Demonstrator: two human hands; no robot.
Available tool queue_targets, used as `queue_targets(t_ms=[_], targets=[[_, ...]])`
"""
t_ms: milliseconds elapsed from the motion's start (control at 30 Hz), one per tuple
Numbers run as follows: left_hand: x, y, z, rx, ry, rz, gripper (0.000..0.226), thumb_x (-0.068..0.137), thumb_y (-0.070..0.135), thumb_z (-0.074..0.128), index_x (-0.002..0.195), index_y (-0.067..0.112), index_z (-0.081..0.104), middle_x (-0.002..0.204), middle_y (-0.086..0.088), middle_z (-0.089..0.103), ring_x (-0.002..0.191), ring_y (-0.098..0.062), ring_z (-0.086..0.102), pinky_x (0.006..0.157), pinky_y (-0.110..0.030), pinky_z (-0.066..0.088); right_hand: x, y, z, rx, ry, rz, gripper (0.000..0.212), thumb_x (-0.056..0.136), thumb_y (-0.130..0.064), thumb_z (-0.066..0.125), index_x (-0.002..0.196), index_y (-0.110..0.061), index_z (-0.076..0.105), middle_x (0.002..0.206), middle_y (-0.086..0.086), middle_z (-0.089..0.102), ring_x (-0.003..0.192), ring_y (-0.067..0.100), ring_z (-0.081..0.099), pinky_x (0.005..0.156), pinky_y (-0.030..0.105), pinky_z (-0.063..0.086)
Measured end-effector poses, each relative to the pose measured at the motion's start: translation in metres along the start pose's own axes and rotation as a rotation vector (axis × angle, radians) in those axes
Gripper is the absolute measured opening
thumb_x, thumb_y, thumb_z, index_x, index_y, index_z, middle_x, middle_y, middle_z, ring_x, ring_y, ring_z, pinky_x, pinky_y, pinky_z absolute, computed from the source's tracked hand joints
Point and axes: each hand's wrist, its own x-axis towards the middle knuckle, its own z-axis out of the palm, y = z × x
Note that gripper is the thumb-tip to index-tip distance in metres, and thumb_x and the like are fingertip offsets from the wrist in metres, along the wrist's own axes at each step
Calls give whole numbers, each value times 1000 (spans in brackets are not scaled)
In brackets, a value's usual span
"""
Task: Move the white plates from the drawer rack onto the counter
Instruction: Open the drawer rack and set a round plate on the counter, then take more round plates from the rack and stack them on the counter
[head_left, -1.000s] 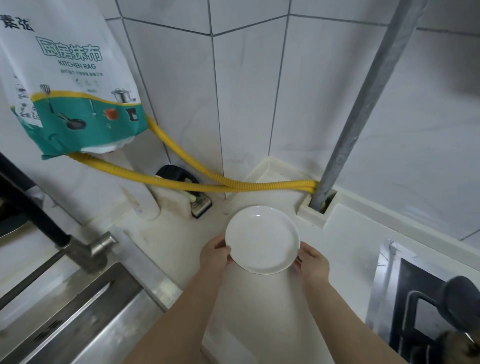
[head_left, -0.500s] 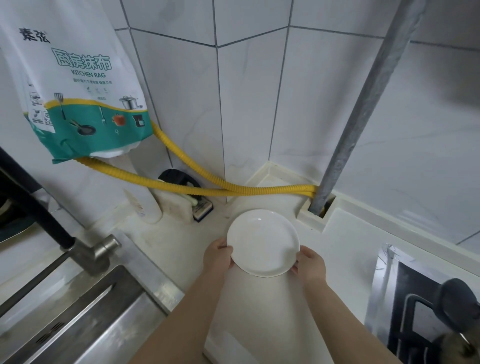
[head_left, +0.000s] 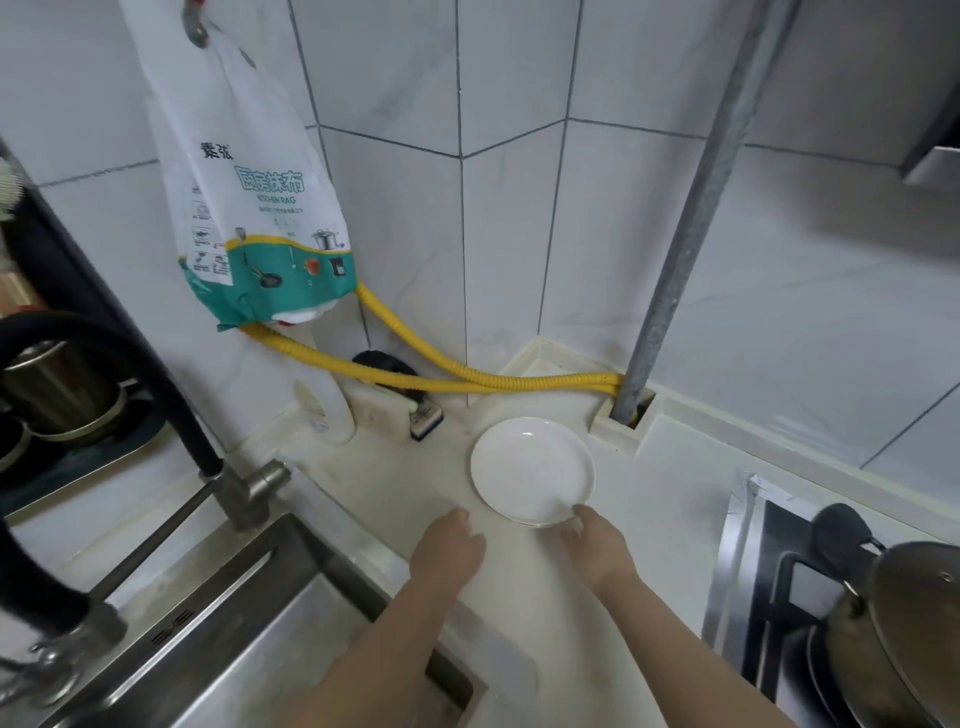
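Nearest, both forearms reach forward over the pale surface (head_left: 519, 613), between the sink (head_left: 218, 639) and the stove (head_left: 810, 587). The left hand (head_left: 448, 551) hovers palm-down just beside the plate (head_left: 533, 470), fingers loosely spread and holding nothing. The right hand (head_left: 597, 545) touches the plate's near rim with its fingertips, not clasping it. The plate lies flat on the surface. Beyond it, a yellow hose (head_left: 431, 382) runs to a grey pipe (head_left: 675, 249) in the tiled corner.
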Motion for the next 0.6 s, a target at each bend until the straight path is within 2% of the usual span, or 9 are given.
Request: queue_targets(t_ms=[233, 367, 500, 600], targets=[[-48, -13, 5, 304, -8, 90, 48, 97, 29, 39, 145, 20, 38, 150, 1, 41, 137, -19, 41, 110, -33, 34, -50, 9, 16, -200, -88, -80, 49, 97, -20, 39, 144, -9, 32, 149, 7, 40, 138, 21, 37, 111, 27, 29], [-89, -18, 8, 437, 19, 137, 43, 97, 29, 37, 138, 17, 45, 143, -2, 48, 130, -20, 47, 105, -32, 38, -85, 12, 18, -250, -90, -141, 46, 97, -19, 38, 142, -8, 35, 146, 10, 43, 135, 24, 41, 108, 27, 32], [-129, -26, 11, 552, 47, 135, 43, 97, 30, 35, 135, 17, 47, 142, -3, 49, 129, -22, 48, 102, -32, 39, -118, 19, 20, -329, -96, -200, 37, 95, -17, 39, 129, -7, 49, 135, 12, 52, 126, 27, 48, 102, 32, 39], [-158, -30, 18, 654, 73, 101, 41, 95, 31, 35, 128, 16, 52, 137, -5, 54, 124, -25, 52, 99, -35, 40, -137, 34, 21, -430, -103, -259, 15, 93, -19, 39, 98, -13, 51, 125, 13, 57, 118, 29, 53, 95, 35, 44]])
